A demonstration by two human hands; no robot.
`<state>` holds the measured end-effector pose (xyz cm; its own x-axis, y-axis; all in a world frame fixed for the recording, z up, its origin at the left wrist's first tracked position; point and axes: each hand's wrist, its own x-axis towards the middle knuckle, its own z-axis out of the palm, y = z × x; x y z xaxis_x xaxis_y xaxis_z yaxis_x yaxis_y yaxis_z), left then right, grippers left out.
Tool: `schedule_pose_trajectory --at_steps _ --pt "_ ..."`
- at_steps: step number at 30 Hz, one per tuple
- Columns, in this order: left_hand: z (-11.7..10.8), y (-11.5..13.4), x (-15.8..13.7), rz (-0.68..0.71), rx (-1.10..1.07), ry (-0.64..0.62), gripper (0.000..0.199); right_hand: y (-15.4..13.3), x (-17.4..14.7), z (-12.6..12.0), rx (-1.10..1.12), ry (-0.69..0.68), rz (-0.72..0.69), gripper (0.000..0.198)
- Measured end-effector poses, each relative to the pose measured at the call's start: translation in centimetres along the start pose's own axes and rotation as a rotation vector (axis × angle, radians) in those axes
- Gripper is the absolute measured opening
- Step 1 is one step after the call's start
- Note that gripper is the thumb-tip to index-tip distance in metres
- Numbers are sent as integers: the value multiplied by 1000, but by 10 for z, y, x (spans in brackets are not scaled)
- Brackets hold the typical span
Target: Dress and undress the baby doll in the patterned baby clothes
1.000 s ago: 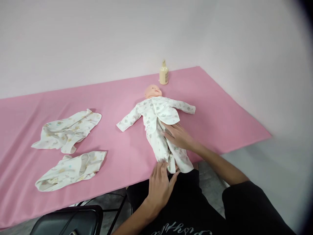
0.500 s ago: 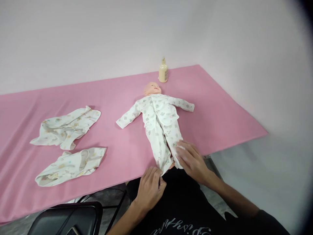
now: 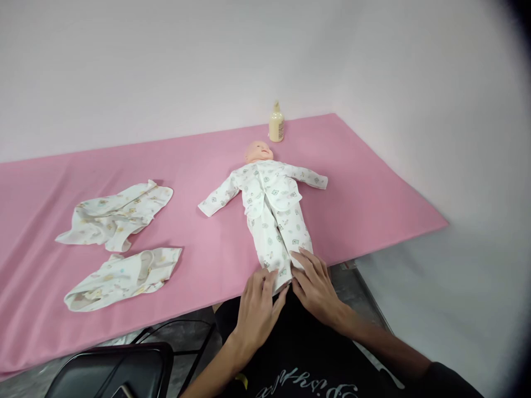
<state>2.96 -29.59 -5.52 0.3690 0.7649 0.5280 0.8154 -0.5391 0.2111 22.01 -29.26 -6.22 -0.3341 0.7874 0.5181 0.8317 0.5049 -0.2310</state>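
Note:
A baby doll (image 3: 259, 151) lies on its back at the table's near edge, head away from me. It wears a white printed jacket (image 3: 271, 185) with long sleeves spread to both sides, and matching trousers (image 3: 269, 243). My left hand (image 3: 258, 309) grips the cuff of the trouser leg on the left, thumb below and fingers on top. Over the lower part of the other leg, my right hand (image 3: 317, 290) curls its fingers on the fabric, its thumb by the inner cuff. The doll's feet are hidden by the cloth and my hands.
Two printed white baby garments lie to the left, an upper one (image 3: 120, 213) and a lower one (image 3: 124, 279). A pump bottle (image 3: 276, 124) stands behind the doll's head on the pink tablecloth (image 3: 373, 199). A black chair (image 3: 112, 367) is below the near edge.
My right hand has moved down and left to the trouser leg's lower end. The left hand's thumb has straightened at the cuff, and the trouser legs now lie closer together.

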Motion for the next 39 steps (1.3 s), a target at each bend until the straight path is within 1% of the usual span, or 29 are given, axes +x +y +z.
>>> schedule_pose_trajectory --at_steps 3,8,12,14,16,17,19,21,23,25,26,28,30,31,33,35,37,39 --pt "-1 -5 0 -2 57 -17 40 -7 1 5 38 43 1 24" --pt "-8 -19 -2 105 35 -27 29 -14 -2 8 85 92 6 13" --pt "-10 -25 -6 163 16 -95 25 -18 -8 4 129 102 -48 13" --pt "-15 -26 -7 181 2 -118 23 -16 -9 -1 155 100 -82 12" --pt "-24 -26 -5 185 -54 -146 20 -5 -4 -10 191 98 -94 10" --pt "-30 -27 -2 177 -105 -164 19 4 2 -16 205 101 -90 12" --pt "-41 -30 10 136 -223 -190 23 26 19 -24 198 125 -64 22" --pt "-46 -38 30 40 -275 -169 29 51 45 -27 121 151 -16 34" --pt "-40 -49 57 -123 -200 -104 29 75 75 -21 37 178 19 39" --pt "-25 -61 86 -237 -98 -50 37 92 104 -8 -45 140 3 39" --pt "-15 -68 99 -283 -48 -61 41 98 116 0 -80 127 -9 36" --pt "4 -80 118 -305 29 -92 37 105 134 14 -103 102 -24 27" --pt "18 -89 128 -296 98 -96 33 107 143 22 -69 122 -17 25" --pt "22 -93 130 -280 126 -84 32 106 144 25 -40 155 -10 27" --pt "26 -98 129 -228 166 -17 32 103 143 25 14 252 3 27" --pt "25 -99 127 -160 174 81 31 98 139 23 54 337 0 24" --pt "24 -98 124 -90 156 158 30 93 135 21 76 356 -18 23" --pt "26 -96 120 -35 123 174 30 91 130 20 79 328 -46 22"
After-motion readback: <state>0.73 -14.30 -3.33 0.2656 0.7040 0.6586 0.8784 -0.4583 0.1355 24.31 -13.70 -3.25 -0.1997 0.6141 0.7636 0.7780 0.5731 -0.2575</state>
